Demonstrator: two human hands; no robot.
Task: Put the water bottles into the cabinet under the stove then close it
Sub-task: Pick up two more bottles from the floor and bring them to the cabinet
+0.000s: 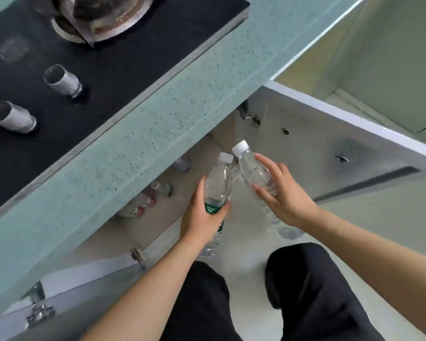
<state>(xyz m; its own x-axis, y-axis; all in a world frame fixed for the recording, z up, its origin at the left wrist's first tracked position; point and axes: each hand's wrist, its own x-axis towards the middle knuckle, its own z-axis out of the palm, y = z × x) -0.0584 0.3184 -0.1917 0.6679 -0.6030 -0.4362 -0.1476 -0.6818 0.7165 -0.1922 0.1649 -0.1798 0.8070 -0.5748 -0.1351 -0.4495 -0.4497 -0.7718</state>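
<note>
My left hand [202, 215] grips a clear water bottle with a green label [218, 183] and a white cap. My right hand [283, 193] holds a second clear water bottle [251, 168], label hidden, white cap pointing up and left. Both bottles hang just in front of the open cabinet [207, 153] under the stove. Inside, on the cabinet floor, lie several bottles [145, 200], some with red labels, partly hidden by the counter edge. The right cabinet door [330, 153] and the left door [84, 279] both stand open.
A teal speckled counter [158, 114] juts out above the cabinet, carrying a black stove top [108, 57] with two metal knobs [64, 81]. My knees in black trousers [305, 279] are below the hands, over a pale floor.
</note>
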